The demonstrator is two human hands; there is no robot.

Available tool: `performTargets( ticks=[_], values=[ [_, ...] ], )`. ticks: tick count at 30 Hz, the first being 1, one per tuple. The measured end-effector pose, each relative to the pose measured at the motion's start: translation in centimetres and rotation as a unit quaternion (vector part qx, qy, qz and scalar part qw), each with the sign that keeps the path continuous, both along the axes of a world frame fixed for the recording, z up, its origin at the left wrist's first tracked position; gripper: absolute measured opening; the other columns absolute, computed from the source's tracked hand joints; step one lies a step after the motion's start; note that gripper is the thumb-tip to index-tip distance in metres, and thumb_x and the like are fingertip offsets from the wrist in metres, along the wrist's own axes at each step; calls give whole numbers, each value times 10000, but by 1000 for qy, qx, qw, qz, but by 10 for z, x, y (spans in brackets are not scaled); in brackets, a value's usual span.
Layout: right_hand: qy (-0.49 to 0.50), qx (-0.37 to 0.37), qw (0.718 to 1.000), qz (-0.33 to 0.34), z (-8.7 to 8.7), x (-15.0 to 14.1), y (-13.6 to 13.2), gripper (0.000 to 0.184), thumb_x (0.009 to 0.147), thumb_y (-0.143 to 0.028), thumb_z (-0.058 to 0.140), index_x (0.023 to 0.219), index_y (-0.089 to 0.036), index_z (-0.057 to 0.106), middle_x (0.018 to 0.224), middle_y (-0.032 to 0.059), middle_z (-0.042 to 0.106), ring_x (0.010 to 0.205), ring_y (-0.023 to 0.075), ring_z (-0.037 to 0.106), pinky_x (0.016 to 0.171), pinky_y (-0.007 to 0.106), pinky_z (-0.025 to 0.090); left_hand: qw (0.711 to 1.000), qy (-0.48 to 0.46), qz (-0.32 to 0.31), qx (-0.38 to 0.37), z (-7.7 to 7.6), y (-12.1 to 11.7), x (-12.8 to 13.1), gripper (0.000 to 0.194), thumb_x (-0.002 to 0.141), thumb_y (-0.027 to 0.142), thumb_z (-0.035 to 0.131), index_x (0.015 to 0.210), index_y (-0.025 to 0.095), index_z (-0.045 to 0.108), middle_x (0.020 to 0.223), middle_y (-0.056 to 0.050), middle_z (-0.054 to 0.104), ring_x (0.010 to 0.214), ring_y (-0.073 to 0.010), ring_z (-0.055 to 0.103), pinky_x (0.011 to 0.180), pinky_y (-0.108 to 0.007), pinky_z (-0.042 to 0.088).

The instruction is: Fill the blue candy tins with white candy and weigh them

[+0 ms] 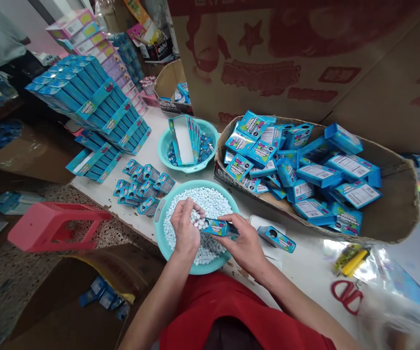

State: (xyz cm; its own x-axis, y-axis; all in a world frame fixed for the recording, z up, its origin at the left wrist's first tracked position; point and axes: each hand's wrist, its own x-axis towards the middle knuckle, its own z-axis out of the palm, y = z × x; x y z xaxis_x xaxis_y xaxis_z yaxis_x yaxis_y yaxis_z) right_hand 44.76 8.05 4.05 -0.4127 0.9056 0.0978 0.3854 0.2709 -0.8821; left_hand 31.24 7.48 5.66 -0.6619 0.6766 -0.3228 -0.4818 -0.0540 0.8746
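My left hand (185, 224) is cupped over a teal bowl (161, 214) full of small white candies (210, 201) and holds several of them at its fingertips. My right hand (244, 240) grips a small blue box (219, 227) lying sideways, its open end against the candies in my left hand. Another small blue box (276, 238) lies on the white table just right of my right hand.
A cardboard tray (395, 214) of blue boxes sits at the right. A second teal bowl (164, 146) holds flat box blanks. Filled boxes (142, 187) lie left of the candy bowl, below stacked blue cartons (89, 97). Red scissors (346, 294) lie at lower right; a pink stool (49, 223) stands at left.
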Motion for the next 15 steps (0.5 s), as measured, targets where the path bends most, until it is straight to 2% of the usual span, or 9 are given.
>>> performTargets(
  ticks=[5, 11, 15],
  values=[
    [-30, -10, 999, 10, -5, -4, -1, 249, 694, -194, 709, 921, -232, 616, 891, 21, 681, 871, 230, 621, 745, 339, 436, 999, 16, -28, -11, -2, 2, 6, 298, 722, 386, 689, 653, 166, 501, 585, 40, 516, 522, -89, 521, 531, -218, 419],
    [19, 22, 1000, 5, 10, -1, -7, 239, 735, -196, 675, 962, -230, 608, 931, 23, 677, 900, 215, 613, 789, 338, 436, 998, 28, -15, 50, 11, -2, 6, 302, 759, 376, 664, 649, 185, 459, 493, 68, 452, 441, -79, 464, 475, -208, 384],
    [-4, 2, 1000, -5, 5, -4, -6, 227, 713, -184, 682, 926, -227, 616, 900, 28, 679, 878, 229, 618, 757, 344, 441, 999, 32, 0, 16, 2, 1, 7, 318, 732, 392, 686, 651, 178, 467, 497, 68, 451, 443, -68, 458, 463, -195, 371]
  ],
)
